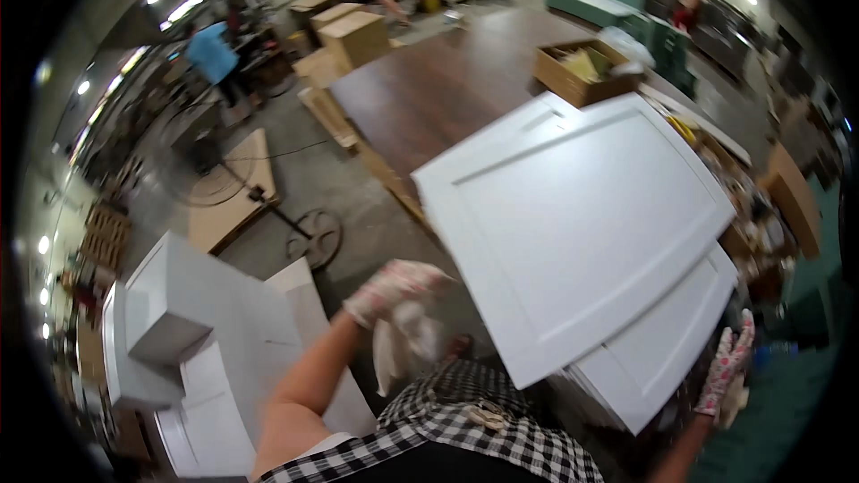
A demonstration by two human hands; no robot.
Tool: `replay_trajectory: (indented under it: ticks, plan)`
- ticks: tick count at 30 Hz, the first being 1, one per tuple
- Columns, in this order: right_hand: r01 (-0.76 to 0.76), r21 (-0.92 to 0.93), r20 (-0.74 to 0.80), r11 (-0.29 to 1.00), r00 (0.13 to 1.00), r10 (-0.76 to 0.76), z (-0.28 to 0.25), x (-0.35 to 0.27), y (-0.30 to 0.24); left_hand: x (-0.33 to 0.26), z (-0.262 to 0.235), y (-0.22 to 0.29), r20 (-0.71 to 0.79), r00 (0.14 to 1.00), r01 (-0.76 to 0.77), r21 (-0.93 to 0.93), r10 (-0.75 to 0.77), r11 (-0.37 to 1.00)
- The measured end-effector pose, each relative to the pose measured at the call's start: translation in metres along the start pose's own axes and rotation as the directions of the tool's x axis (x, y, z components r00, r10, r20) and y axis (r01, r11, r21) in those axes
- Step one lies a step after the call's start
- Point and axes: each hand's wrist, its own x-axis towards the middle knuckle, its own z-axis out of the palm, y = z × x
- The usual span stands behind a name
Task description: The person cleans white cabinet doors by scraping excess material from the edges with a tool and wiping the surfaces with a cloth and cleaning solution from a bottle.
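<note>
My left hand (398,291), in a white glove with a pink pattern, is closed on a crumpled white cloth (413,333) that hangs below it. On the right, my right hand (727,362) wears a matching glove. Its fingers are stretched out beside the panels and hold nothing that I can see. Between my hands a white framed cabinet door panel (591,224) lies askew over another white panel (667,340), on top of a stack. The lower part of that stack is mostly hidden.
A brown tabletop (447,80) bears an open cardboard box (586,72). White cabinet pieces (237,313) stand at my left, with a round-based pedestal fan (309,237) beyond. Boxes of small parts (747,206) sit at right. People work farther back, one in blue (213,54).
</note>
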Motion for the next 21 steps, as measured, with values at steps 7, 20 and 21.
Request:
replay_trajectory:
  ticks: [7,20,21]
  plan:
    - [0.11,0.087,0.271,0.99,0.954,-0.129,0.064,0.127,-0.066,0.029,0.093,0.002,-0.123,0.984,0.124,-0.03,-0.126,0.992]
    - [0.002,0.162,0.419,0.987,0.905,-0.071,0.157,0.198,-0.084,-0.015,0.021,0.019,-0.547,0.83,-0.086,-0.324,-0.112,0.942]
    - [0.001,0.163,0.427,0.987,0.902,-0.071,0.157,0.2,-0.093,-0.015,0.022,0.019,-0.549,0.827,-0.08,-0.327,-0.121,0.942]
